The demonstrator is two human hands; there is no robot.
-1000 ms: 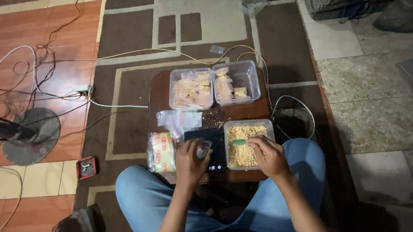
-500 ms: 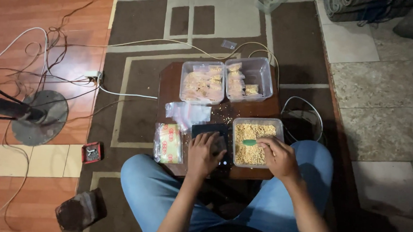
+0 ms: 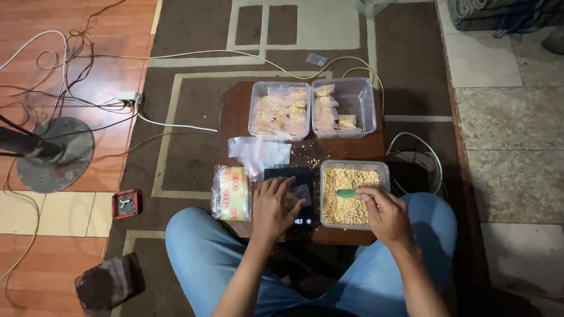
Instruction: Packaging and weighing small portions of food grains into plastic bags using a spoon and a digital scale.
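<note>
Left hand [image 3: 275, 206] pressed flat, fingers spread, holding a small clear plastic bag [image 3: 301, 194] on the black digital scale [image 3: 291, 197]. Right of the scale, right hand [image 3: 388, 215] pinching a green-handled scoop [image 3: 348, 193] over the clear plastic tub of yellow crumbs [image 3: 352, 195], both on the brown wooden worktop [image 3: 233, 117].

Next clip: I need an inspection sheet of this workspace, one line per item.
Surface: low dark wooden table on a brown patterned rug.
Job's things: black digital scale with a small clear bag on it; clear tub of yellowish crumbs; green-handled scoop.
Clutter: two clear tubs of filled bags, loose empty bags, a wrapped pack with red print, spilled crumbs.
Grippers: left hand rests on the scale at the bag; right hand holds the scoop over the crumbs.
Cables: tangled cords on the floor, a white cable beside the table.
Surroundings: fan base, small red tin.
</note>
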